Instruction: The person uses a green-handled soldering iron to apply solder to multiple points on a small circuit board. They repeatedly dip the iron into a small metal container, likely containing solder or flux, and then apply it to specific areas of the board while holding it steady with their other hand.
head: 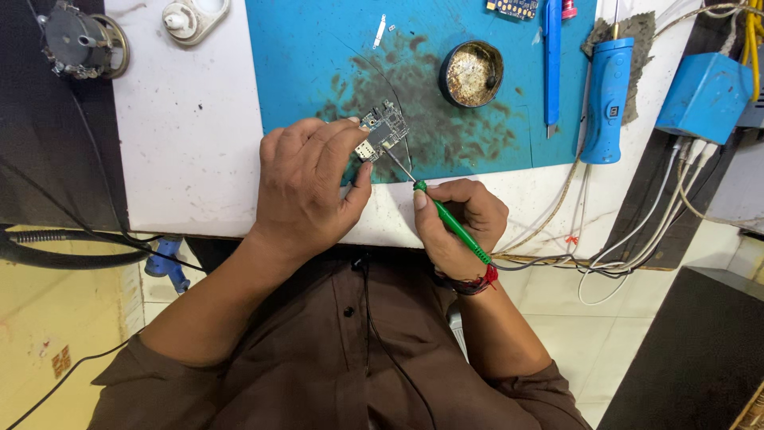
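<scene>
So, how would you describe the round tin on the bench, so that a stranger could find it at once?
Start from the blue mat that covers the white bench. Beyond the circuit board that the left hand holds, the round tin sits on the mat. It is the only round dark container there, with a brownish, grainy filling.

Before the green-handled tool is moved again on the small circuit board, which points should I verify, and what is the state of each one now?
1. Small grey circuit board is held steady: ok, the left hand pinches it by its near edge, over the blue work mat.
2. Thin green-handled soldering tool is gripped firmly: ok, the right hand holds it like a pen.
3. Metal tip meets the board: ok, it reaches the board's lower edge; exact contact point cannot tell.
4. Left fingers away from the tip: not ok, the thumb lies close beside it.
5. Tool cable free: cannot tell.
6. Round metal tin is away from the hands: ok.
</scene>
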